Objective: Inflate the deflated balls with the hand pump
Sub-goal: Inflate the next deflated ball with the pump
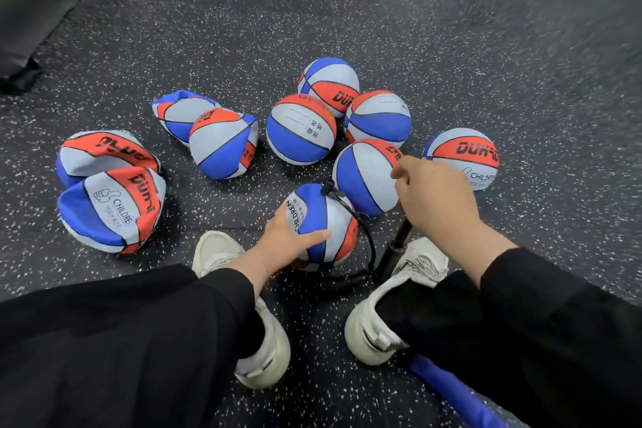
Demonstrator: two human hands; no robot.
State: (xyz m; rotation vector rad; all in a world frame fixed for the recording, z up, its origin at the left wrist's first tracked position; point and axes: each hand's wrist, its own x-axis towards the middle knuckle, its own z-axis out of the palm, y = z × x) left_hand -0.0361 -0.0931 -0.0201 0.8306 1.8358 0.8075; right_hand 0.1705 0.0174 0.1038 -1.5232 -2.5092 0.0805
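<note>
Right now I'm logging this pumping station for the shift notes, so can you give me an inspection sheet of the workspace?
Surface: dark speckled rubber floor, no spills seen.
Job's things: hand pump upright by the right shoe; ball being pumped between the feet; five round balls behind it; four collapsed balls at left.
Clutter: blue fabric at the lower right edge.
Grips: left hand rests flat on the ball being pumped; right hand curls over the pump handle, which it hides.
Cables: black pump hose runs from the ball's valve to the pump base.
Surroundings: dark blurred object at upper left, unidentifiable.
</note>
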